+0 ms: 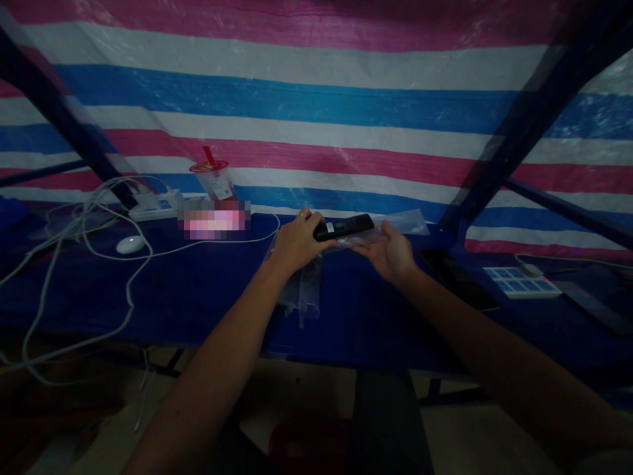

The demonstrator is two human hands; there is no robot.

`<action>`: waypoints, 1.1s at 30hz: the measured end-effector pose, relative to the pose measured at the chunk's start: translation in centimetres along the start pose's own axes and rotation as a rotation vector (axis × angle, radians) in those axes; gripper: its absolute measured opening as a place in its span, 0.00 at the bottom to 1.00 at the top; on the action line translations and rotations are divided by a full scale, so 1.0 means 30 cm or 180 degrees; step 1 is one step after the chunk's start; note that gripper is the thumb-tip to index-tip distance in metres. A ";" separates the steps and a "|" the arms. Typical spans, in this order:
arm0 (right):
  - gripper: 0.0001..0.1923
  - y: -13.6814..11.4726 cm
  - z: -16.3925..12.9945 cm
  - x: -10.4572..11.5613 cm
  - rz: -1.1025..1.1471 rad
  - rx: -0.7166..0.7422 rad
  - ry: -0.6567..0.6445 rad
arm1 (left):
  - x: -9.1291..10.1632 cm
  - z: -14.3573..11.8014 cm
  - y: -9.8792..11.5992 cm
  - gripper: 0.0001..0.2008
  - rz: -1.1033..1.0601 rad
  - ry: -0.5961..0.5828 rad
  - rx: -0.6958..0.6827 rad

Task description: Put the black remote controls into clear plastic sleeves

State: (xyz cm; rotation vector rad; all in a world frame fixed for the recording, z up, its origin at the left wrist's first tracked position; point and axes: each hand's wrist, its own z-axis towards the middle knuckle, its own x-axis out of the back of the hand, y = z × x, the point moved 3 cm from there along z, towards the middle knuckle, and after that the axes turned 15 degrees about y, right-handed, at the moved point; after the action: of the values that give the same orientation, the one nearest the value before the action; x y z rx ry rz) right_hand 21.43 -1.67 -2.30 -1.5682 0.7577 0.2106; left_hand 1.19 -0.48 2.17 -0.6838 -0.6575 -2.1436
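Though dim, blue table [198,290] (striped tarp [316,112]).

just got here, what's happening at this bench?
A person at a blue-covered table grips one end of a black remote-like device with the left hand. The right hand lies palm-up under its other end, against a clear plastic bag. More clear bags lie below the left wrist. To the left sit a white mouse, a power strip with white cables and a sealed drink cup. A dark phone lies to the right.
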 end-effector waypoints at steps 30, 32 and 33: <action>0.04 0.036 -0.045 -0.018 0.0371 0.0048 0.0051 | -0.057 0.001 -0.055 0.05 -0.3081 -0.0645 0.2841; 0.04 0.034 -0.047 -0.021 0.0358 0.0049 0.0044 | -0.060 0.002 -0.055 0.04 -0.3100 -0.0658 0.2850; 0.04 0.033 -0.048 -0.022 0.0347 0.0052 0.0047 | -0.061 0.002 -0.056 0.04 -0.3105 -0.0656 0.2861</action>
State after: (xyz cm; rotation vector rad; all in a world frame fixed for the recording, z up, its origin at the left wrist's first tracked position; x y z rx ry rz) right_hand 19.93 -2.76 -2.49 -1.5158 0.8553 0.2721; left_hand 0.88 1.44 0.65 -0.0389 -2.2220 -2.1910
